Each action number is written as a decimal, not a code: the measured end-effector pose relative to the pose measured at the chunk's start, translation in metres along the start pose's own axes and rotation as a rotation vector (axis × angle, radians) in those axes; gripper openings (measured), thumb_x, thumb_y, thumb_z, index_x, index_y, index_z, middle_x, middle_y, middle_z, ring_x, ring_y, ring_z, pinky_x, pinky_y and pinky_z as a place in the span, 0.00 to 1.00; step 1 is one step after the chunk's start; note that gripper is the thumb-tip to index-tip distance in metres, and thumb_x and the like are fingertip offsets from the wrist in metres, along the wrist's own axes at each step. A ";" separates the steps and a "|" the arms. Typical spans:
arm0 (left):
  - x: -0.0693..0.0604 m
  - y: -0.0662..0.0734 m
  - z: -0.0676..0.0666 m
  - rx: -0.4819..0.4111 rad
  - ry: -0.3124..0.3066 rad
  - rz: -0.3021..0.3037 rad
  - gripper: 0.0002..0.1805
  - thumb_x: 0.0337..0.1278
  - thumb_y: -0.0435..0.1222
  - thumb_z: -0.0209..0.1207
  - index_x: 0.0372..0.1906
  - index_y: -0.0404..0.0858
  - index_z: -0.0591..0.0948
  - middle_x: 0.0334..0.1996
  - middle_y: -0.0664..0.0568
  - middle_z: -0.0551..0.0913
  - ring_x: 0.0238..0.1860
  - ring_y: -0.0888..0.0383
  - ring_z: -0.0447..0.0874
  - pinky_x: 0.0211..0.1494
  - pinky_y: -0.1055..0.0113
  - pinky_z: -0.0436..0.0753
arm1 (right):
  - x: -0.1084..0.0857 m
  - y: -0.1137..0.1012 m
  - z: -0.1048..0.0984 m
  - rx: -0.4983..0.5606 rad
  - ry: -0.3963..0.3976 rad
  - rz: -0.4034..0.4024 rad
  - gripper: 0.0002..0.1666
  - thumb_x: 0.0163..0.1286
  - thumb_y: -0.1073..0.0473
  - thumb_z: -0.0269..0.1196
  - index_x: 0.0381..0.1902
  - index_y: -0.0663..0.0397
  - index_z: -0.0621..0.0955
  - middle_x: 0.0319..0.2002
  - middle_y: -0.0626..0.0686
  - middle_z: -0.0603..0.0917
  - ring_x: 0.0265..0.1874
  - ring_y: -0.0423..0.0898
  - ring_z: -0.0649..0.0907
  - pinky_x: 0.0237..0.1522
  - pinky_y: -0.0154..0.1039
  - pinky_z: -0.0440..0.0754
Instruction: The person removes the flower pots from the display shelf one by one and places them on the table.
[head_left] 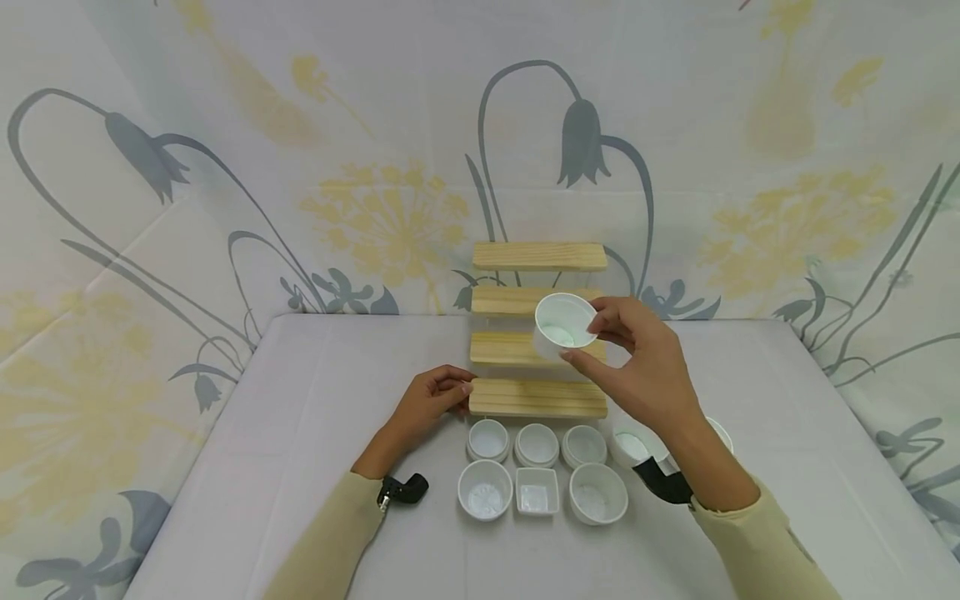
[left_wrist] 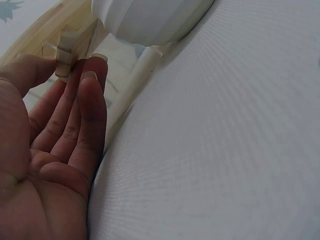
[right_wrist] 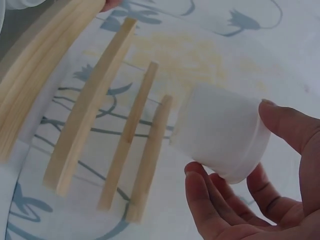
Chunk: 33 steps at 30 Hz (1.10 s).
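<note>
My right hand [head_left: 645, 362] holds up a small white cup [head_left: 552, 339] by its side, thumb below and fingers above. The cup tilts with its mouth toward the head camera, in front of a tiered rack of pale wooden slats [head_left: 537, 398]. In the right wrist view the cup [right_wrist: 215, 132] shows its smooth outer wall, apart from the slats. At the rack's lower left, my left hand [head_left: 427, 406] grips the end of the lowest slat. The left wrist view shows thumb and fingers around that slat end [left_wrist: 65, 55].
Two rows of small white bowls stand before the rack, among them a round bowl [head_left: 485, 490], a square dish [head_left: 537, 492] and a larger bowl [head_left: 597, 493]. More white bowls [head_left: 637, 442] sit partly hidden under my right forearm. A patterned cloth backdrop [head_left: 405, 167] rises behind the white table [head_left: 337, 358].
</note>
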<state>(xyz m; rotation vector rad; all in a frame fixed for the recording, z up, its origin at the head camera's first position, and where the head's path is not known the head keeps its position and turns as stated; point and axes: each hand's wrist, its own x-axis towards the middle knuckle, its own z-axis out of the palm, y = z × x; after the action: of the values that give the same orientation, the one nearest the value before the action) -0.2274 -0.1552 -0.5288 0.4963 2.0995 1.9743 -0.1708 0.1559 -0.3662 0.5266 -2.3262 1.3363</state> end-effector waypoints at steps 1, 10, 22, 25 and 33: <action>0.000 0.000 0.000 0.003 0.002 -0.001 0.14 0.77 0.32 0.61 0.60 0.29 0.82 0.42 0.38 0.88 0.37 0.57 0.87 0.40 0.66 0.88 | -0.002 0.000 -0.002 -0.002 0.003 0.002 0.24 0.56 0.68 0.82 0.44 0.63 0.79 0.58 0.56 0.84 0.52 0.53 0.87 0.57 0.32 0.85; -0.001 -0.002 -0.001 -0.006 0.004 0.000 0.14 0.77 0.33 0.62 0.59 0.29 0.82 0.41 0.43 0.89 0.37 0.57 0.87 0.40 0.66 0.88 | -0.019 -0.003 -0.013 -0.001 0.027 0.011 0.23 0.56 0.71 0.82 0.42 0.65 0.79 0.58 0.56 0.83 0.58 0.50 0.85 0.58 0.29 0.83; -0.001 -0.002 0.000 -0.022 -0.003 0.000 0.16 0.77 0.33 0.62 0.60 0.27 0.81 0.43 0.36 0.88 0.37 0.57 0.87 0.40 0.65 0.88 | -0.039 0.002 -0.031 -0.025 0.059 -0.039 0.23 0.51 0.78 0.81 0.39 0.61 0.80 0.56 0.55 0.83 0.57 0.42 0.83 0.58 0.28 0.82; 0.000 -0.001 0.000 -0.018 0.002 -0.001 0.15 0.77 0.33 0.62 0.60 0.28 0.81 0.42 0.36 0.88 0.37 0.57 0.87 0.40 0.65 0.88 | -0.043 0.004 -0.035 -0.042 0.063 -0.035 0.24 0.51 0.77 0.81 0.39 0.61 0.80 0.56 0.54 0.83 0.57 0.41 0.83 0.59 0.27 0.81; 0.000 -0.002 -0.001 -0.013 0.005 0.000 0.16 0.77 0.33 0.62 0.60 0.28 0.81 0.43 0.34 0.87 0.37 0.56 0.87 0.40 0.64 0.88 | -0.055 0.010 -0.049 -0.117 0.098 -0.025 0.24 0.48 0.77 0.83 0.37 0.60 0.81 0.56 0.52 0.83 0.56 0.37 0.81 0.58 0.23 0.79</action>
<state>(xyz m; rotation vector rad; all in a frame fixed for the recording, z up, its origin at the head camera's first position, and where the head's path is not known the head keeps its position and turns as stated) -0.2279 -0.1557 -0.5309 0.4903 2.0880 1.9900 -0.1218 0.2098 -0.3792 0.4422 -2.2939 1.1793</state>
